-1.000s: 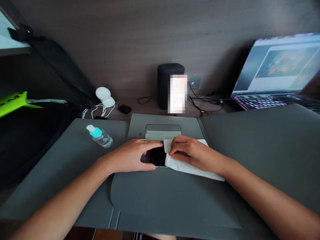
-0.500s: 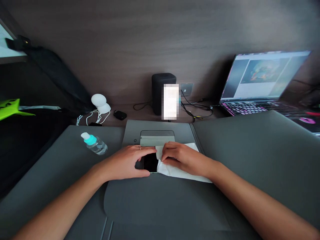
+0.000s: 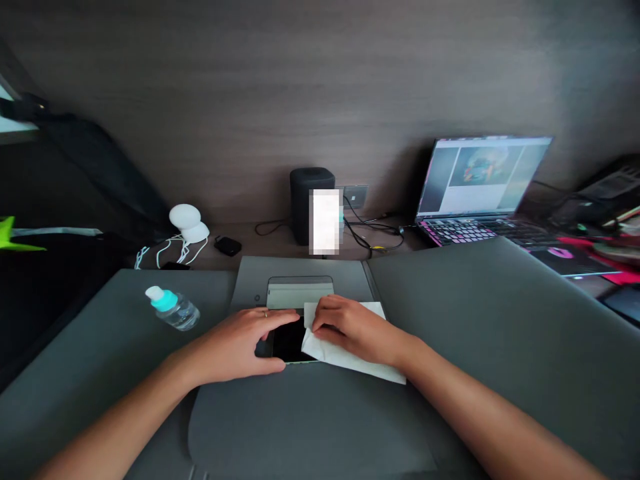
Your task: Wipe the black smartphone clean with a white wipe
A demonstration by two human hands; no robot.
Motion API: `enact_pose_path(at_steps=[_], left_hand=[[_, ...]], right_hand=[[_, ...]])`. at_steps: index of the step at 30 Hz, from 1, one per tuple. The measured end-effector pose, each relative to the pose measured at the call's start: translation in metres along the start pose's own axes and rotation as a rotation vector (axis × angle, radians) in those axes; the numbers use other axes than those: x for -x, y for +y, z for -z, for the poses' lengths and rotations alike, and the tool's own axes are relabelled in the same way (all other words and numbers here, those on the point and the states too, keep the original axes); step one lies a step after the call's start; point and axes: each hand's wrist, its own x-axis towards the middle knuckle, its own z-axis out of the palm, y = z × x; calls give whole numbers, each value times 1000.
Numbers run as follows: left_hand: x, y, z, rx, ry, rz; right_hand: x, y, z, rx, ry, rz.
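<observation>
A dark-screened phone [image 3: 287, 343] lies flat on the grey mat [image 3: 300, 413] in front of me. My left hand [image 3: 245, 343] holds it at its left end, thumb along the near edge and fingers along the far edge. In my right hand [image 3: 345, 325], the curled fingers pinch a white tissue or wipe [image 3: 360, 365]. Part of that sheet lies over the phone's right end and hides it; the rest spreads under my palm and wrist. Left of my left hand, a clear spray bottle [image 3: 173, 309] with a turquoise collar rests on its side.
A black speaker [image 3: 300, 207] stands at the back wall, beside a blurred-out white patch. Cables [image 3: 370, 233] lie to its right. An open laptop [image 3: 480, 180] sits at the back right. A white camera-like device [image 3: 189, 223] and a small black object [image 3: 228, 246] are at the back left.
The whole view has shifted, with everything sitting lower and more to the left. My right hand and the sheet have barely moved over the phone; my left hand keeps its hold.
</observation>
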Motion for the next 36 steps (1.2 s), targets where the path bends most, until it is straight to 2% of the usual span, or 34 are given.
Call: enact_pose_path(at_steps=[5,13,16,21,27,30,36], left_hand=[[-1,1,0,14,-4,8],[-2,-1,-1,42,-15,42],[-2,-1,-1,44,-6,14],[-2,-3,-2,35,-1,-31],[-2,-2,-2,23,10,-76],[-2,0,-1,23,24,-68],[-3,2,0,55,38,-103]], right_hand=[[-4,-6,-7,-30,-46,66],[-5,-3,-9,5,-13,61],[-7,-5,-11,2,-21,96],[-6,-4,-9,-4,-7,40],[-4,-7,-10,-37,-47,129],[-4,-9,-9,-14,-48,111],[-6,-12,-11,43,-83,208]])
